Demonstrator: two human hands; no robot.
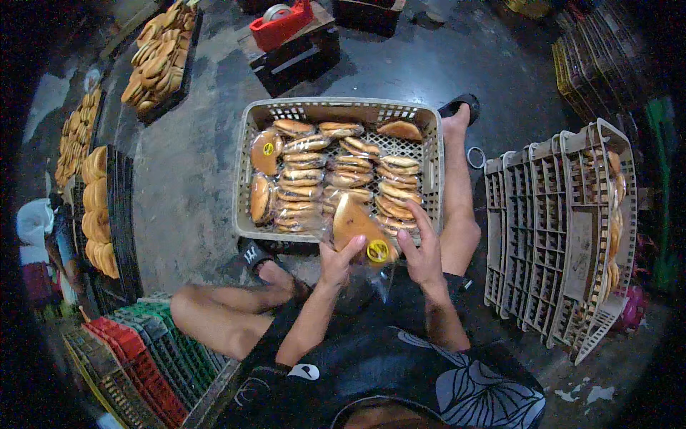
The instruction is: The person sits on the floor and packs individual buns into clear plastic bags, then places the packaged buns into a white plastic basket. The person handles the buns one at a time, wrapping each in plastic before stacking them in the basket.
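My left hand [336, 263] grips a flat, golden-brown bread bun [351, 222] in a clear plastic bag, its thumb on top. A round yellow sticker [378, 250] is on the bag, whose loose end hangs toward my lap. Just to the right, my right hand [425, 259] has its thumb and fingers apart, with nothing visible between them. Both hands are over the near side of a pale plastic crate [343, 102]. Inside it, bagged buns [303, 174] stand in rows, and one at the left shows a yellow sticker. The lattice floor shows at right.
A red tape dispenser [278, 27] sits on a box beyond the crate. Stacked crates [536, 236] stand at right, and red and green crates [144, 354] at lower left. Bread trays [161, 59] line the left, near a person [53, 236]. A ring [476, 157] lies by my right leg.
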